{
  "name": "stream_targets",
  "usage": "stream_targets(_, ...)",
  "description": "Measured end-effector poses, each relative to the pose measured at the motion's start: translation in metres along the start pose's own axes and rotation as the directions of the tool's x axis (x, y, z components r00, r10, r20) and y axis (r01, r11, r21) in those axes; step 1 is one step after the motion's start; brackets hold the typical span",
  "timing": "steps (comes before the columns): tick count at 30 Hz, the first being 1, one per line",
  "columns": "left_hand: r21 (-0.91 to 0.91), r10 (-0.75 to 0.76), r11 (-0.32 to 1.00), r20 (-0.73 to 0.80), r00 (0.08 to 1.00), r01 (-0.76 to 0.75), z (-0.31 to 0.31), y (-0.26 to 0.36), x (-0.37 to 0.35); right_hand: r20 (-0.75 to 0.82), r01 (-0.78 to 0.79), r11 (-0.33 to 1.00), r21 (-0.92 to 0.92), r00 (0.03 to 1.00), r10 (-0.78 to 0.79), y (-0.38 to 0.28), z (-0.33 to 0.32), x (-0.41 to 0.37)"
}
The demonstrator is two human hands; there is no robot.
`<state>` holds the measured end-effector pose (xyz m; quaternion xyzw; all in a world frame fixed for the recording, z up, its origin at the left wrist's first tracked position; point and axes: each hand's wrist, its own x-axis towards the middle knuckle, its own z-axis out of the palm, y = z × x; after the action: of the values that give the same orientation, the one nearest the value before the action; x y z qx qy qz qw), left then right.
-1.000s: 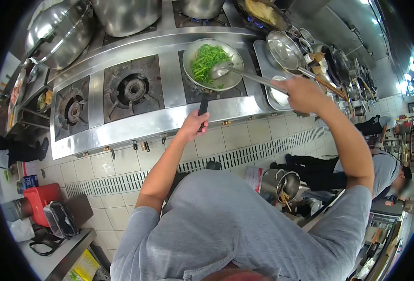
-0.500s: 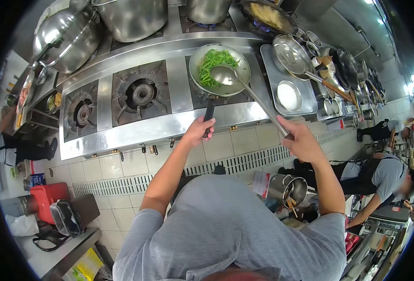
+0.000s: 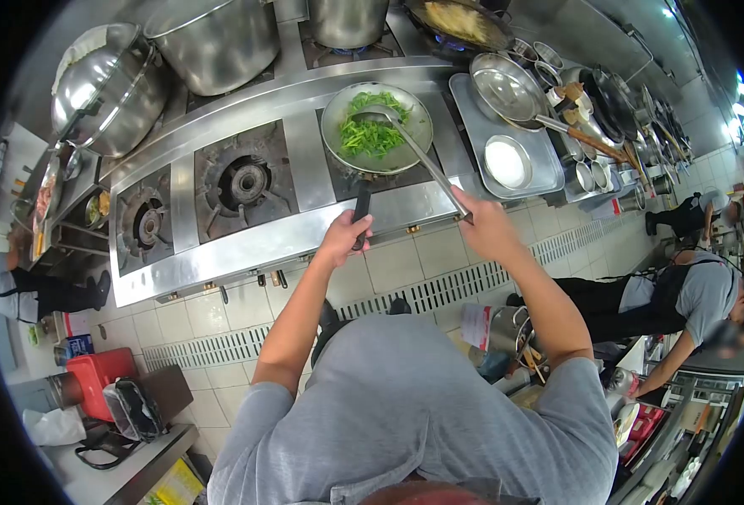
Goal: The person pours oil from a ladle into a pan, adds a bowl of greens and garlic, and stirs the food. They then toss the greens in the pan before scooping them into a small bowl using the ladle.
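A frying pan (image 3: 418, 135) rests over the right front burner, with chopped green vegetables (image 3: 374, 139) spread in its middle. My left hand (image 3: 343, 237) is closed round the pan's black handle, in front of the stove edge. In my right hand (image 3: 488, 225) is the end of a long metal ladle (image 3: 422, 160). The ladle's bowl lies on the greens toward the far side of the pan, and its shaft slants down to the right across the rim.
Right of the pan stands a metal tray (image 3: 465, 109) with a bowl of white contents (image 3: 507, 162) and a strainer (image 3: 507, 88). Large pots (image 3: 212, 50) stand behind. Another pan (image 3: 456, 21) sits over a lit flame. A co-worker (image 3: 683, 295) bends at the right.
The ladle's bowl has moved to the far left part of the pan, and my right hand has come left and slightly closer to my left hand. The greens are rearranged.
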<state>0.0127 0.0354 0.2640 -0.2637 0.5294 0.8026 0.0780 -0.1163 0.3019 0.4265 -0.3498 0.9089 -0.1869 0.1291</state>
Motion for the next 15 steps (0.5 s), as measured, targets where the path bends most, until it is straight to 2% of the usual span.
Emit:
stream_targets(2,0.108,0.121,0.987,-0.037,0.992,-0.116,-0.005,0.005,-0.004,0.030,-0.060,0.996,0.071,0.998,0.058,0.000,-0.010,-0.001)
stream_targets(3,0.159,0.174,0.974,-0.052,0.983,-0.164,-0.009,0.006,-0.009,-0.041,0.017,1.000,0.019,0.999,-0.016,0.007,-0.012,-0.003)
stream_targets(5,0.267,0.174,0.951,-0.055,0.983,-0.154,-0.018,0.008,-0.007,-0.158,0.159,0.983,-0.095,0.972,-0.172,0.029,-0.019,-0.008)
stream_targets(7,0.348,0.193,0.923,-0.056,0.980,-0.163,-0.019,0.009,-0.008,-0.047,0.110,0.921,-0.372,0.989,-0.137,0.022,-0.064,-0.008)
stream_targets(9,0.365,0.208,0.916,-0.068,0.976,-0.170,-0.020,0.009,-0.009,0.031,0.129,0.836,-0.533,0.991,-0.134,0.008,-0.104,-0.004)
stream_targets(12,0.379,0.207,0.911,-0.084,0.975,-0.161,-0.018,0.012,-0.013,0.114,0.203,0.663,-0.720,0.978,-0.176,-0.015,-0.136,0.006)
stream_targets(15,0.367,0.200,0.917,-0.090,0.976,-0.155,-0.017,0.010,-0.011,0.254,0.317,0.507,-0.802,0.948,-0.192,-0.031,-0.142,0.026)
